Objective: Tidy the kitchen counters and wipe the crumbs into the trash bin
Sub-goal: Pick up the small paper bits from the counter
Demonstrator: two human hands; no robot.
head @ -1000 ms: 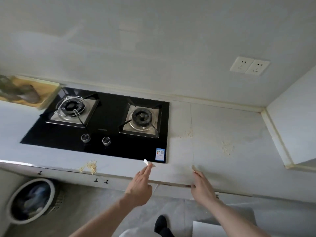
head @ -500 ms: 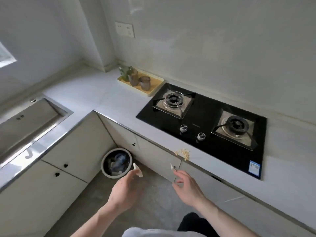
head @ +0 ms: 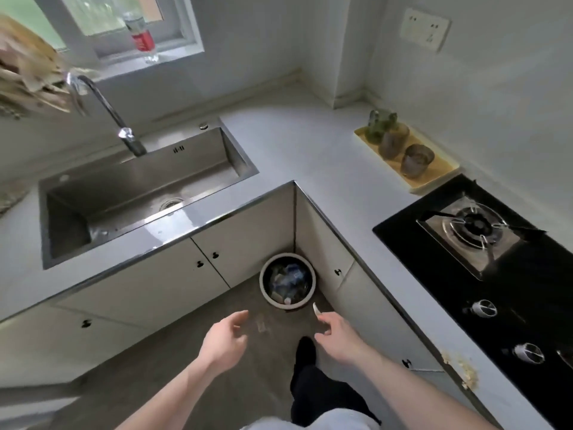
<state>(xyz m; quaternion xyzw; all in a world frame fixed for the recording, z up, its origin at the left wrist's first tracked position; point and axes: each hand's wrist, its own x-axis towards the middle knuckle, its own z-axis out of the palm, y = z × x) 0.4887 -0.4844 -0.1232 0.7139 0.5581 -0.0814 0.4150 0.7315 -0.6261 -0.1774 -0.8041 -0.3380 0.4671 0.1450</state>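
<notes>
Two hands reach out ahead of me over the grey floor, both aimed toward the trash bin (head: 287, 281) that sits in the inner corner where the two runs of cabinets meet. My left hand (head: 224, 337) is loosely spread, fingers relaxed and slightly curved, with nothing in it that I can make out. My right hand (head: 336, 332) pinches a small white scrap (head: 315, 308) between thumb and forefinger, its tip pointing up just beside the bin's near rim. The bin is round, pale-rimmed, and already holds crumpled wrappers.

A patch of crumbs (head: 462, 369) lies on the front edge of the counter (head: 325, 156) at my right, just in front of the black stove (head: 483, 262) and near its knobs, well apart from the bin. Farther back along that counter a yellow tray (head: 434, 178) carries a few tinted glasses.

On my left the steel sink (head: 139, 193) is set into the other counter, its faucet (head: 105, 113) arching over the basin. A bottle with a red label (head: 142, 35) stands on the window ledge behind it. One dark shoe (head: 305, 349) shows on the floor between my arms.
</notes>
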